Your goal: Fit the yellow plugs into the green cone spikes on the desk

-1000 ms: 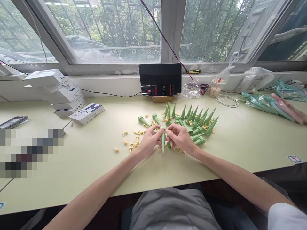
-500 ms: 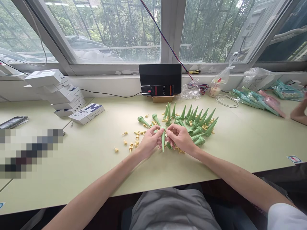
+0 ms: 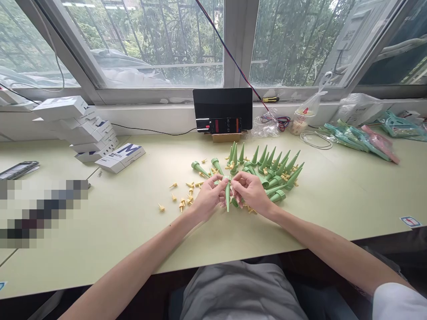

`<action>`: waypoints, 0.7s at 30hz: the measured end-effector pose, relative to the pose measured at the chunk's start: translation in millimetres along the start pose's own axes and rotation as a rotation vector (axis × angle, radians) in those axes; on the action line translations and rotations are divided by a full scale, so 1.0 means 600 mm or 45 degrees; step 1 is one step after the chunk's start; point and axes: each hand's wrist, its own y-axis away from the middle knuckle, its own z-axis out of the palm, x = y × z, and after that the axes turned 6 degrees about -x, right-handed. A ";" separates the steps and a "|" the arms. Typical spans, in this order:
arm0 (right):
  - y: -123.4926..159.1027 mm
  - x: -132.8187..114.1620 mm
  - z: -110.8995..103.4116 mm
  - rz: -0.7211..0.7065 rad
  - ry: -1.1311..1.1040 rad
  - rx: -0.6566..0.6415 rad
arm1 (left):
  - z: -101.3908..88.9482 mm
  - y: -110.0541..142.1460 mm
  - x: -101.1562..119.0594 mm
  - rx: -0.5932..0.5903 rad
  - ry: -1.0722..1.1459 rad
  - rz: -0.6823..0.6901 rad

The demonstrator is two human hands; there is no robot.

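The left hand [image 3: 211, 195] pinched a green spike [image 3: 227, 199] near its wide end, over the tabletop [image 3: 133, 204] — likely steadying that end for the right hand [image 3: 251, 191], its grip curled just beside, holding what I couldn't tell.

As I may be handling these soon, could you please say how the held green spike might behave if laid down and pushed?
The green spike looks plastic, so probably light. Its straight taper suggests stiffness. Round, with one wider end, it may roll in a curve.
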 end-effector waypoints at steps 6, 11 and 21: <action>0.001 -0.002 0.001 -0.024 0.005 0.001 | 0.003 0.001 0.002 0.030 0.003 0.006; 0.002 -0.002 0.001 -0.003 0.024 -0.002 | 0.001 0.000 0.002 0.044 -0.062 0.028; 0.001 -0.006 0.002 0.023 -0.029 0.007 | -0.001 0.000 0.001 0.036 -0.149 0.098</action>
